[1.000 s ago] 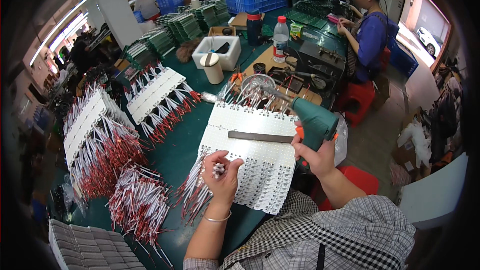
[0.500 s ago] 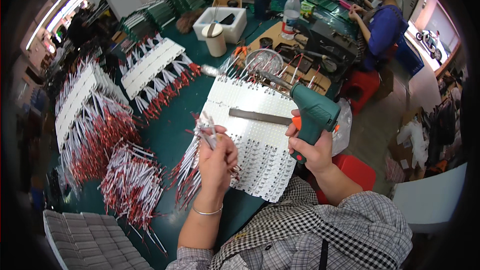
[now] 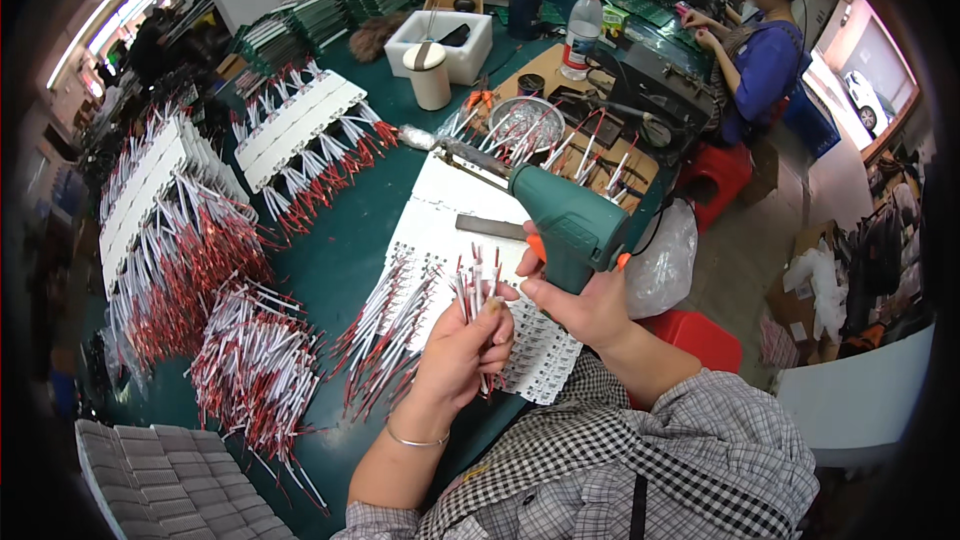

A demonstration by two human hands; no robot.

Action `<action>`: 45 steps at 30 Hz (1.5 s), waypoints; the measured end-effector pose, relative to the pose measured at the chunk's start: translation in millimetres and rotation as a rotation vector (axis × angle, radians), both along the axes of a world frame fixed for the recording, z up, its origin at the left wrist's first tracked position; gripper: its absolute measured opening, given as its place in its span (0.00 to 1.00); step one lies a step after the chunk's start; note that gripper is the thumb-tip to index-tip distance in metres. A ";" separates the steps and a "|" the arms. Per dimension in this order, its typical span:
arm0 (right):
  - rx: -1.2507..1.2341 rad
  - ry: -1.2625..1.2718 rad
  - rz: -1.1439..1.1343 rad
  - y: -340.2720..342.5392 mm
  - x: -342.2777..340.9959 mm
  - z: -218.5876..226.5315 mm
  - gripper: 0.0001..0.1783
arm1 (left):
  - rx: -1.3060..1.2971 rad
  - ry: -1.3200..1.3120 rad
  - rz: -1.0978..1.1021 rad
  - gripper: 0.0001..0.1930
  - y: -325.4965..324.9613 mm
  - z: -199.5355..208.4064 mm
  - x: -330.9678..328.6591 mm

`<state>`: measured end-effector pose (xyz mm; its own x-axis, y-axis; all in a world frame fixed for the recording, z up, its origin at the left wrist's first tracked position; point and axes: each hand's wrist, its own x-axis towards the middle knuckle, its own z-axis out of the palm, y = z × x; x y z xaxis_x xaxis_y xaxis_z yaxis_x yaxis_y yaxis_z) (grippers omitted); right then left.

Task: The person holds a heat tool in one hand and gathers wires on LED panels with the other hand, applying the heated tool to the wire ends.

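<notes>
My right hand [image 3: 592, 308] is closed round the grip of a green soldering gun [image 3: 570, 218] with an orange trigger. Its long metal nose points to the upper left, over the top edge of a white panel of small circuit boards [image 3: 440, 202]. My left hand [image 3: 462, 352] pinches a bunch of short white and red wires [image 3: 478, 285] with the ends sticking up, close below the gun. A flat grey metal bar [image 3: 488, 226] lies across the panel. More wires [image 3: 375, 325] fan out along the panel's left side, some apparently attached to it.
A pile of cut wires [image 3: 258, 365] and wired white panels [image 3: 300, 128] lie to the left. Beyond the panel stand a foil-lined dish [image 3: 527, 122], a lidded cup [image 3: 428, 78], a white foam box [image 3: 465, 55] and a bottle [image 3: 580, 35]. A co-worker [image 3: 765, 55] sits at far right.
The soldering gun has moved left over the panel, its nose now nearer the panel's upper left. My left hand has shifted right with the wires. Another person's hand with a plastic bag appears at the top.
</notes>
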<state>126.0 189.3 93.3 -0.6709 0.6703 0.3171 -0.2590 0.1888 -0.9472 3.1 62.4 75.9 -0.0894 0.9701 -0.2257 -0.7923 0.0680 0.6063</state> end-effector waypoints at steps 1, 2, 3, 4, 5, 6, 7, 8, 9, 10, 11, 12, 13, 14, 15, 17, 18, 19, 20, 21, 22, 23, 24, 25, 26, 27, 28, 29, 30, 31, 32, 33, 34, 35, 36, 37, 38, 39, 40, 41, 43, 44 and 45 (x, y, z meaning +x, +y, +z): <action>-0.004 0.006 -0.019 -1.1 0.3 -2.1 0.28 | -0.041 0.067 -0.011 0.12 1.4 0.1 0.1; -0.009 0.003 -0.018 -1.7 0.3 -4.0 0.28 | -0.087 0.133 -0.023 0.11 2.1 -0.5 1.0; -0.003 0.007 0.018 -2.0 0.2 -5.7 0.28 | -0.094 0.130 -0.024 0.11 3.2 0.3 3.2; 0.002 0.011 0.053 -2.6 0.4 -7.3 0.29 | -0.101 0.204 0.041 0.11 4.6 2.1 6.4; -0.004 0.008 0.049 -3.9 -0.3 -7.6 0.29 | -0.107 0.280 0.103 0.11 5.6 2.9 8.8; -0.015 0.015 0.049 -6.6 -2.5 -7.0 0.30 | -0.099 0.308 0.124 0.14 4.8 -2.1 10.1; -0.026 0.023 0.050 -9.2 -4.1 -6.1 0.30 | -0.105 0.306 0.119 0.14 4.1 -1.2 10.9; -0.033 -0.001 0.064 -10.4 -4.8 -4.3 0.31 | -0.094 0.270 0.112 0.16 4.5 1.5 10.3; -0.038 -0.002 0.060 -10.3 -4.5 -4.6 0.31 | -0.083 0.234 0.106 0.17 5.4 3.4 9.9; -0.061 -0.030 0.053 -10.0 -4.1 -5.3 0.31 | -0.047 0.248 0.086 0.20 7.0 3.8 9.7; -0.084 -0.056 0.047 -10.8 -3.6 -5.6 0.31 | -0.053 0.249 0.082 0.20 7.5 3.5 10.1; -0.090 -0.055 0.044 -11.0 -3.1 -7.6 0.31 | -0.040 0.251 0.088 0.21 8.3 2.2 10.8; -0.075 -0.036 0.029 -10.7 -2.7 -10.9 0.31 | -0.027 0.252 0.095 0.22 8.7 0.5 11.6; -0.060 -0.017 0.019 -10.3 -3.4 -13.3 0.31 | -0.033 0.254 0.096 0.22 9.1 -2.6 11.7; -0.064 -0.015 0.020 -10.6 -4.1 -13.3 0.31 | -0.023 0.247 0.099 0.23 9.5 -6.1 11.6; -0.035 -0.018 0.019 -11.4 -5.0 -11.6 0.32 | -0.015 0.241 0.100 0.23 9.9 -8.1 11.8; -0.037 -0.018 0.016 -12.5 -5.8 -11.1 0.32 | -0.019 0.222 0.087 0.25 10.3 -8.2 12.1; -0.089 0.013 0.009 -14.2 -7.1 -10.6 0.30 | -0.023 0.202 0.073 0.26 10.7 -8.2 12.4; -0.141 0.045 0.006 -16.2 -8.8 -10.5 0.28 | -0.026 0.202 0.076 0.26 10.4 -7.2 13.4; -0.144 0.044 0.009 -17.1 -10.1 -10.9 0.28 | -0.055 0.220 0.093 0.29 10.7 -5.9 15.1; -0.112 0.041 -0.011 -17.7 -11.3 -11.3 0.22 | -0.085 0.236 0.111 0.32 10.8 -5.4 16.7; -0.079 0.038 -0.032 -18.4 -12.5 -11.4 0.15 | -0.087 0.237 0.113 0.32 10.8 -5.6 17.2; -0.082 0.038 -0.030 -19.2 -12.7 -11.8 0.15 | -0.107 0.304 0.094 0.34 10.8 -6.7 17.6; -0.071 0.028 -0.049 -20.0 -12.3 -12.6 0.14 | -0.126 0.370 0.075 0.37 10.2 -8.5 17.9; -0.060 0.019 -0.069 -19.9 -12.4 -13.6 0.13 | -0.111 0.323 0.089 0.38 9.2 -12.9 18.0; -0.063 0.019 -0.067 -19.9 -12.9 -15.6 0.13 | -0.114 0.323 0.090 0.38 8.3 -13.7 16.2; -0.081 -0.005 -0.078 -19.9 -13.4 -18.6 0.13 | -0.098 0.315 0.058 0.39 7.3 -13.9 13.4; -0.096 -0.028 -0.092 -19.3 -13.6 -20.4 0.12 | -0.079 0.306 0.024 0.39 7.9 -13.9 11.8; -0.096 -0.029 -0.093 -19.1 -13.7 -21.4 0.12 | -0.079 0.305 0.023 0.39 9.1 -15.0 11.5; -0.124 -0.023 -0.069 -19.0 -13.8 -22.3 0.13 | -0.087 0.409 0.012 0.39 10.5 -16.7 11.5; -0.151 -0.017 -0.045 -18.7 -14.5 -23.3 0.13 | -0.096 0.514 0.002 0.39 11.6 -18.0 10.8; -0.151 -0.016 -0.044 -18.0 -14.6 -27.1 0.13 | -0.096 0.515 0.002 0.39 12.0 -19.4 9.5; -0.100 -0.064 -0.087 -16.8 -13.8 -32.5 0.14 | -0.130 0.523 -0.038 0.39 12.1 -20.6 7.8; -0.049 -0.113 -0.126 -16.6 -14.2 -33.0 0.14 | -0.166 0.530 -0.073 0.39 11.2 -20.9 6.3; -0.049 -0.111 -0.122 -15.1 -14.1 -30.8 0.14 | -0.168 0.531 -0.069 0.39 11.7 -20.0 6.2; -0.055 -0.113 -0.104 -12.4 -14.2 -25.7 0.15 | -0.113 0.523 -0.026 0.37 13.2 -18.8 6.8; -0.061 -0.115 -0.087 -11.0 -13.9 -22.5 0.15 | -0.057 0.514 0.015 0.36 14.4 -18.1 7.9; -0.060 -0.113 -0.084 -10.3 -13.8 -26.7 0.15 | -0.057 0.516 0.019 0.36 15.7 -19.7 8.1; -0.092 -0.094 -0.077 -9.9 -14.2 -34.7 0.15 | -0.051 0.596 0.014 0.34 17.5 -22.8 7.6; -0.122 -0.074 -0.070 -11.0 -14.3 -38.7 0.15 | -0.043 0.678 0.011 0.33 18.1 -23.6 6.7; -0.112 -0.095 -0.079 -13.9 -12.9 -36.4 0.16 | -0.034 0.645 0.027 0.33 14.6 -18.6 7.1; -0.100 -0.119 -0.084 -13.5 -15.0 -35.1 0.16 | -0.026 0.610 0.048 0.32 13.7 -16.6 6.3; -0.107 -0.094 -0.119 -14.8 -17.5 -33.8 0.16 | -0.017 0.623 0.069 0.32 13.5 -16.1 5.6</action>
<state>108.5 174.5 59.5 -0.6079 0.7736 0.1791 -0.1501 0.1095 -0.9826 8.6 75.9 59.8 -0.2717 0.9540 -0.1267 -0.2932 0.0433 0.9551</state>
